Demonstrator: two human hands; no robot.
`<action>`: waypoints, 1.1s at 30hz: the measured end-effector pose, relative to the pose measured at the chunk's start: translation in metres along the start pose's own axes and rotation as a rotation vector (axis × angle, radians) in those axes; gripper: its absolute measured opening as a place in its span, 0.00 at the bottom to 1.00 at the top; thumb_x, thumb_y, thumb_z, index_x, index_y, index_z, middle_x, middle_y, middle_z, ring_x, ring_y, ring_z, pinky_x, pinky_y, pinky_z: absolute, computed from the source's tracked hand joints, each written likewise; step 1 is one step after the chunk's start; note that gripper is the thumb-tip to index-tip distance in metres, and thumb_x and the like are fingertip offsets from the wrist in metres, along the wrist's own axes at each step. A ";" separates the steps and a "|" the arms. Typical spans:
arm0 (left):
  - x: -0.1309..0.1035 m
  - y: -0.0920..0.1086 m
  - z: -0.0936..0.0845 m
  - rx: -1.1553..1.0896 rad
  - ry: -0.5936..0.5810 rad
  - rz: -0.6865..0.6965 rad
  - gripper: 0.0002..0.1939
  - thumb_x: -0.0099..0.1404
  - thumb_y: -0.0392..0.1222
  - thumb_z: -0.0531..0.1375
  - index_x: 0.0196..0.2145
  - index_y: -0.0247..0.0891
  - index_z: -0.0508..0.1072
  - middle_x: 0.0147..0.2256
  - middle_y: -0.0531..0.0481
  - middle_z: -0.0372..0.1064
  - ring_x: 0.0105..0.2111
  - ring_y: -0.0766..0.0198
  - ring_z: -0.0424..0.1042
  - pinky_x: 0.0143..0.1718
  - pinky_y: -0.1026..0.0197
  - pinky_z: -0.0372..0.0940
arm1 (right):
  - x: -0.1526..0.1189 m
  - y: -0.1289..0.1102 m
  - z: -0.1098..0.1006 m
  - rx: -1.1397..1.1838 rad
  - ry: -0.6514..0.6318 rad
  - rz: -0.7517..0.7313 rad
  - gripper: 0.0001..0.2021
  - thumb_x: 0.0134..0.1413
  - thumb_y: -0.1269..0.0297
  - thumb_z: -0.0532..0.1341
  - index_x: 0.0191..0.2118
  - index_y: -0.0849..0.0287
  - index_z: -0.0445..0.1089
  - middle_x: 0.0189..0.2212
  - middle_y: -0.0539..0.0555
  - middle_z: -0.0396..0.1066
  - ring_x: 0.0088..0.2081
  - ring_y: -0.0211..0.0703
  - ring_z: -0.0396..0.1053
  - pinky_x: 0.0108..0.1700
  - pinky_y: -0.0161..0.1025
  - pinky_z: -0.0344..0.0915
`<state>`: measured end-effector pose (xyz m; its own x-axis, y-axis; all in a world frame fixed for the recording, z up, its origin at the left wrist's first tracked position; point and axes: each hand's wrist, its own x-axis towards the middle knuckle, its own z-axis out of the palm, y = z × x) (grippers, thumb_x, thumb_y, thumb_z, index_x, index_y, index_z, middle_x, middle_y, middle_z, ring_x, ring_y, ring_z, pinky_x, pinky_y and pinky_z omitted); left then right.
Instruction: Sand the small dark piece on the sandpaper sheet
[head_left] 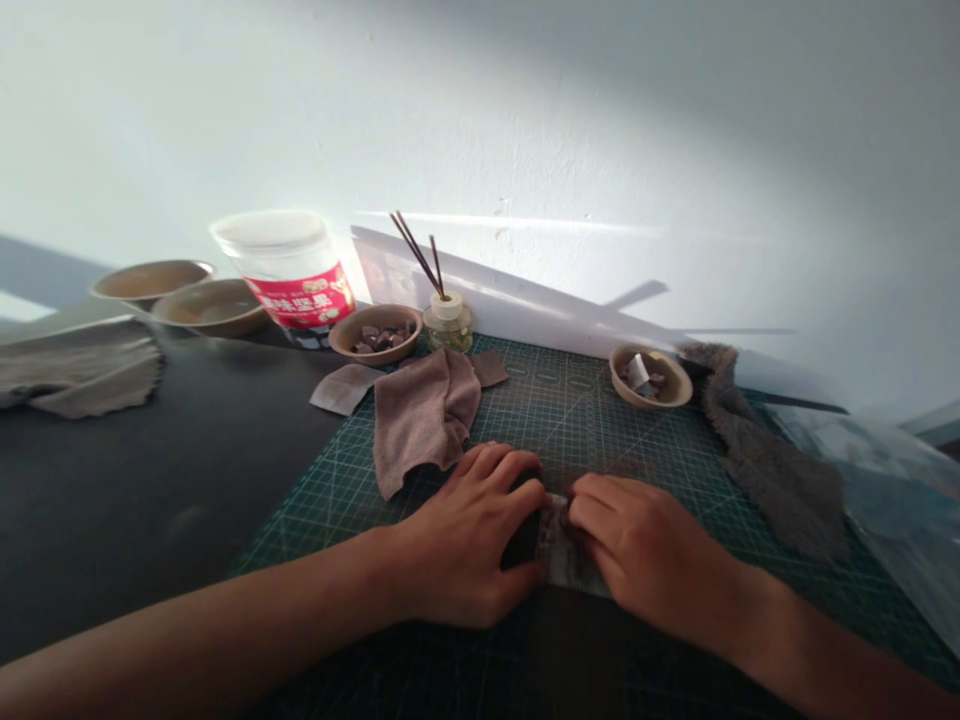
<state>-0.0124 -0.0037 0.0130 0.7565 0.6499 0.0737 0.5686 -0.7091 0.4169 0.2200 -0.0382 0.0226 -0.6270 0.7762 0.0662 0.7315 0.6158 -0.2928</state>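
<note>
A small pale, dark-streaked sheet (559,550) lies on the green cutting mat (585,420) between my hands. My left hand (476,535) is curled at its left edge, with thumb and fingertips pressing on it. From the right, my right hand (645,540) rests over the sheet with its fingers bunched together; whatever its fingertips pinch is hidden. A brownish-pink cloth (424,415) lies crumpled just beyond my left hand.
Behind stand a bowl of dark stones (379,335), a reed diffuser (448,322), a red-labelled tub (300,285) and a small bowl (650,378). Sandpaper-like pieces (345,388) lie by the cloth. A grey cloth (780,475) is right, another (82,365) far left.
</note>
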 end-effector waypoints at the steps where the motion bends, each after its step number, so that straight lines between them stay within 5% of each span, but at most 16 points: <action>1: 0.000 0.000 0.000 0.001 0.001 -0.007 0.24 0.59 0.49 0.66 0.51 0.40 0.71 0.58 0.40 0.61 0.59 0.40 0.57 0.62 0.35 0.53 | 0.000 0.001 -0.001 -0.004 -0.005 0.016 0.08 0.61 0.79 0.58 0.36 0.58 0.67 0.38 0.52 0.71 0.40 0.45 0.68 0.44 0.43 0.63; 16: 0.001 0.000 -0.001 -0.038 -0.019 -0.031 0.20 0.60 0.48 0.65 0.50 0.43 0.72 0.54 0.43 0.62 0.55 0.44 0.59 0.60 0.38 0.55 | -0.003 -0.006 0.002 0.092 -0.090 -0.135 0.10 0.55 0.80 0.59 0.37 0.57 0.66 0.39 0.50 0.70 0.40 0.42 0.67 0.41 0.39 0.62; 21: 0.001 -0.003 -0.002 -0.039 -0.028 -0.023 0.23 0.59 0.48 0.66 0.52 0.44 0.71 0.54 0.44 0.61 0.56 0.44 0.58 0.61 0.37 0.54 | 0.000 0.002 -0.003 -0.011 -0.030 0.015 0.09 0.60 0.80 0.56 0.37 0.57 0.66 0.38 0.51 0.69 0.38 0.43 0.67 0.40 0.40 0.61; 26: 0.001 -0.004 -0.003 -0.049 -0.023 -0.020 0.24 0.60 0.48 0.66 0.53 0.44 0.71 0.55 0.44 0.61 0.56 0.44 0.58 0.61 0.37 0.54 | -0.001 0.001 0.001 0.071 -0.102 -0.093 0.10 0.56 0.80 0.59 0.38 0.57 0.67 0.40 0.50 0.70 0.39 0.40 0.68 0.39 0.37 0.61; 29: 0.000 -0.004 -0.003 -0.049 -0.028 -0.026 0.24 0.59 0.48 0.67 0.53 0.44 0.72 0.55 0.45 0.62 0.56 0.44 0.59 0.61 0.37 0.54 | 0.001 0.001 -0.004 0.022 -0.061 -0.038 0.09 0.58 0.79 0.58 0.38 0.57 0.67 0.40 0.51 0.69 0.40 0.42 0.68 0.41 0.38 0.61; 33: 0.001 -0.003 -0.004 -0.049 -0.029 -0.035 0.25 0.60 0.49 0.67 0.54 0.46 0.71 0.55 0.44 0.61 0.57 0.43 0.59 0.61 0.36 0.54 | -0.001 0.008 -0.018 0.088 -0.218 -0.049 0.07 0.60 0.77 0.59 0.37 0.56 0.68 0.39 0.48 0.70 0.37 0.39 0.68 0.38 0.37 0.60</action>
<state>-0.0149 0.0001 0.0150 0.7455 0.6657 0.0324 0.5793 -0.6713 0.4624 0.2314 -0.0321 0.0378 -0.7111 0.6924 -0.1221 0.6786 0.6304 -0.3768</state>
